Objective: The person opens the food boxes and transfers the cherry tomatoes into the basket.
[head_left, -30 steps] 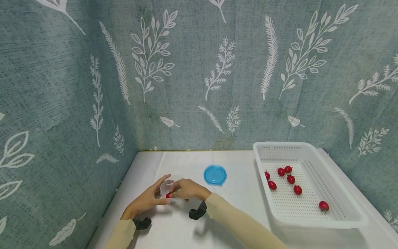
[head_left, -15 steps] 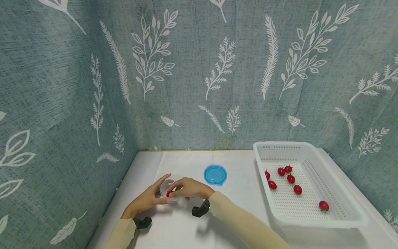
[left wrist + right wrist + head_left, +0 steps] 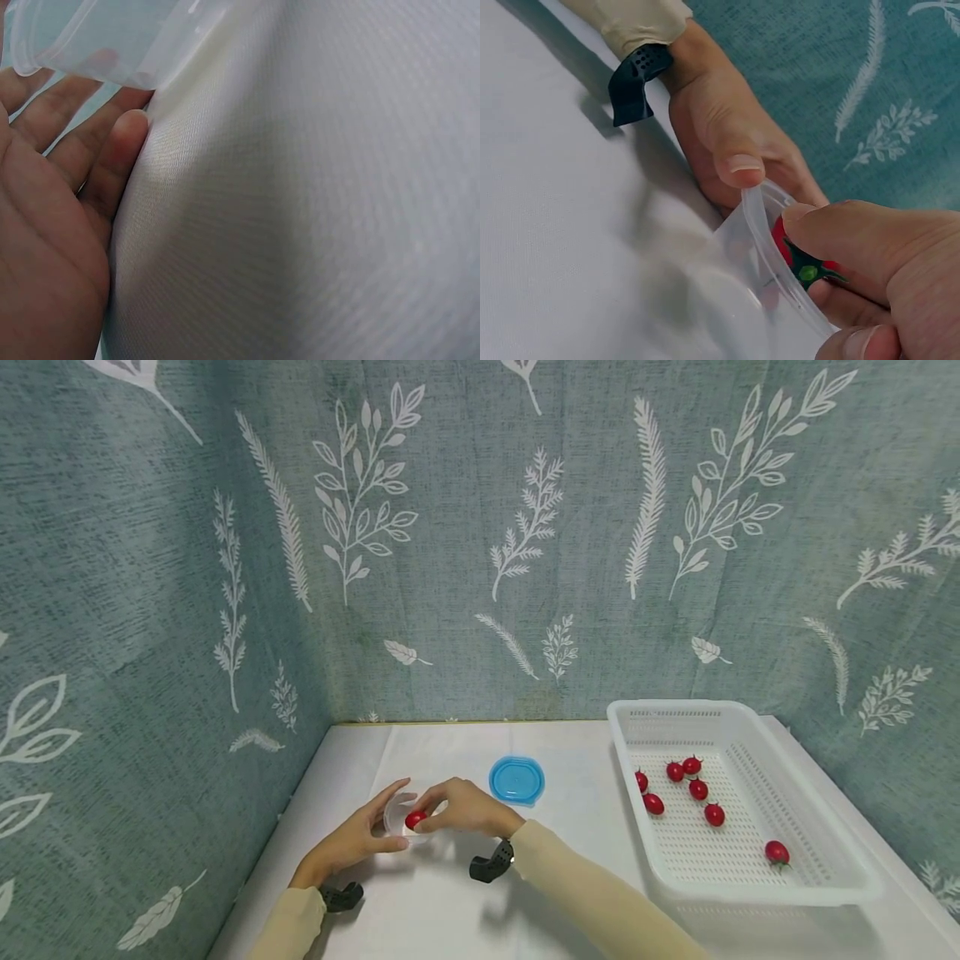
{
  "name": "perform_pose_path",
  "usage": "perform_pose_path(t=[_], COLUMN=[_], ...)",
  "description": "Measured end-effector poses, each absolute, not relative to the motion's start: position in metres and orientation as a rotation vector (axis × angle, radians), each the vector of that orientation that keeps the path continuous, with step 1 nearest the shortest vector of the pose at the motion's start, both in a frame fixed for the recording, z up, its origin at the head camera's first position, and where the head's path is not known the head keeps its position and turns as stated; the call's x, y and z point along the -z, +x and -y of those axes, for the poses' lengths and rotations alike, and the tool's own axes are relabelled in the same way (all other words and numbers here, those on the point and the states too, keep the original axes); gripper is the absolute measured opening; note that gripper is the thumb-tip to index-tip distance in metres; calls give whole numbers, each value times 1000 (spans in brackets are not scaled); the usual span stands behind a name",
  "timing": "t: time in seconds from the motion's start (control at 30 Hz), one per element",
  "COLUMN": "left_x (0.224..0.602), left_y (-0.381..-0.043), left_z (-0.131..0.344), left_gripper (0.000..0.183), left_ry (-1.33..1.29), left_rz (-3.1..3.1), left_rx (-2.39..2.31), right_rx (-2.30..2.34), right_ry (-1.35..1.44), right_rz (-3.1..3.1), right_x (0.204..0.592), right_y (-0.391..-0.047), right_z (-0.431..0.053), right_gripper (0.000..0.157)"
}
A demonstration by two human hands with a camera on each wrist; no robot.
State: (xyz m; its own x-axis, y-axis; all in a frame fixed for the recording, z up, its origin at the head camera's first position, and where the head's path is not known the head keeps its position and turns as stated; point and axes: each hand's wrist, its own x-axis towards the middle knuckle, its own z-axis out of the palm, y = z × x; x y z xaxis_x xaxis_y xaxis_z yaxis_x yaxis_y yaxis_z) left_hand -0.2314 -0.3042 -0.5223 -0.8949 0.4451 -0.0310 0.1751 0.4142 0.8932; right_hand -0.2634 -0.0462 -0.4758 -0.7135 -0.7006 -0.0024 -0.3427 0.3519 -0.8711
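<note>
My left hand (image 3: 351,842) holds a clear plastic container (image 3: 731,300) on the white table, its thumb at the rim in the right wrist view. In the left wrist view, the fingers of the left hand (image 3: 52,172) lie along the container's (image 3: 112,41) far side. A red cherry tomato (image 3: 415,820) is pinched between the thumb and fingers of my right hand (image 3: 467,807), right at the container's mouth. The green stem end of that tomato (image 3: 783,244) shows from the right wrist. Fingers hide part of the container's inside.
A blue lid (image 3: 517,780) lies flat beyond the right hand. To the right stands a white perforated basket (image 3: 750,860) with several cherry tomatoes (image 3: 715,814) inside. A patterned cloth wall (image 3: 450,677) borders the table at the back and left.
My right hand has shifted slightly right and away from me with the tomato, which shows more now at the container's mouth. The left hand and container stay about where they were.
</note>
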Motion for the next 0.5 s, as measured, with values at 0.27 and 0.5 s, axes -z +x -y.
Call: perform_pose_path(t=[0.27, 0.5], left_x=[524, 524], left_y=[-233, -232], left_z=[304, 304], left_gripper=[99, 98], left_ry=[530, 537], left_rz=[-2417, -2396], left_rx=[-1467, -1479], right_rx=[1335, 1371], right_ry=[-936, -919], right_rz=[-2298, -2287], right_x=[469, 462], right_y=[-264, -262], right_z=[38, 26], right_gripper=[20, 19])
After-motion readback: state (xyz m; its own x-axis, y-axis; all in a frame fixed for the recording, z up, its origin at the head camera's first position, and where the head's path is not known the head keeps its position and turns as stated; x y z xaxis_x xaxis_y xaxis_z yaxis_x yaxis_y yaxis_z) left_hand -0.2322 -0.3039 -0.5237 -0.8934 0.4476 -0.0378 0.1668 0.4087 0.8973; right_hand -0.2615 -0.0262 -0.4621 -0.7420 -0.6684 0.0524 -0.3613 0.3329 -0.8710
